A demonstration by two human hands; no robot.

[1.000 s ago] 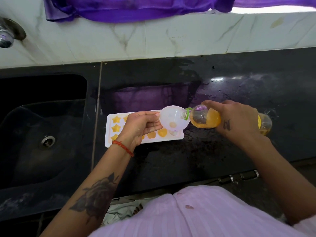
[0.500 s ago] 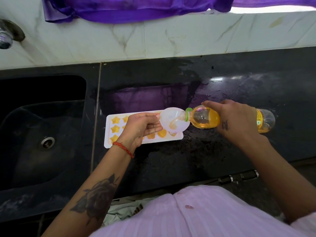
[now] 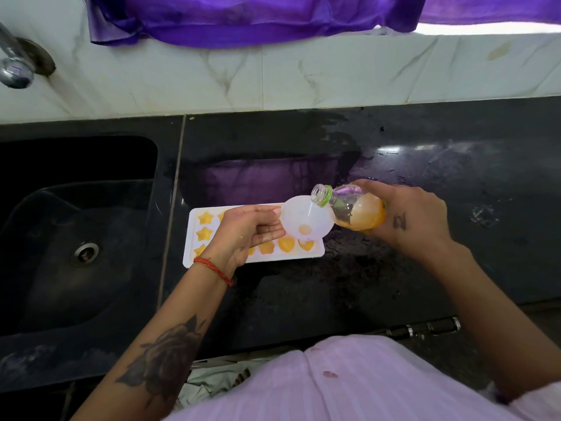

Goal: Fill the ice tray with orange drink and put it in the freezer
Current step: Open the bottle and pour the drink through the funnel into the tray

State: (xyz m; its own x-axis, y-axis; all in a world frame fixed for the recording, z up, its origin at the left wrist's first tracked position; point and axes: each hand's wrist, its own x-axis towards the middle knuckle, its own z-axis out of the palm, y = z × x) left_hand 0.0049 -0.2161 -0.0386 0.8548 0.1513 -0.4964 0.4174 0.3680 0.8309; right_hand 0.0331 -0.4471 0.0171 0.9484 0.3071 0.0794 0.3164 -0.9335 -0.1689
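The white ice tray (image 3: 194,238) lies flat on the black counter (image 3: 425,284), just right of the sink (image 3: 76,238), its long side running from nine o'clock to three o'clock. Its moulds are shaped like stars and flowers, and every one that shows holds orange drink; the star cells sit at the tray's nine o'clock end, the rounder flower cells along its six o'clock edge. The middle of the tray is hidden under a hand.

The left hand (image 3: 252,232) hovers over the tray with the palm turned partly up and the fingers (image 3: 267,212) stretched toward three o'clock. Their tips meet the rim of a small white funnel (image 3: 306,220) and steady it above the tray's three o'clock end; whether the thumb closes on the rim from the other side cannot be seen. A faint orange patch shows in the funnel's throat.

The right hand (image 3: 406,220) is wrapped around a clear plastic bottle (image 3: 352,211), fingers curled over its body. The bottle lies almost level, its open neck with a green ring pointing toward ten o'clock, resting right at the funnel's upper rim. Orange drink pools in the lower side of the bottle near the hand, and the neck end looks clear.
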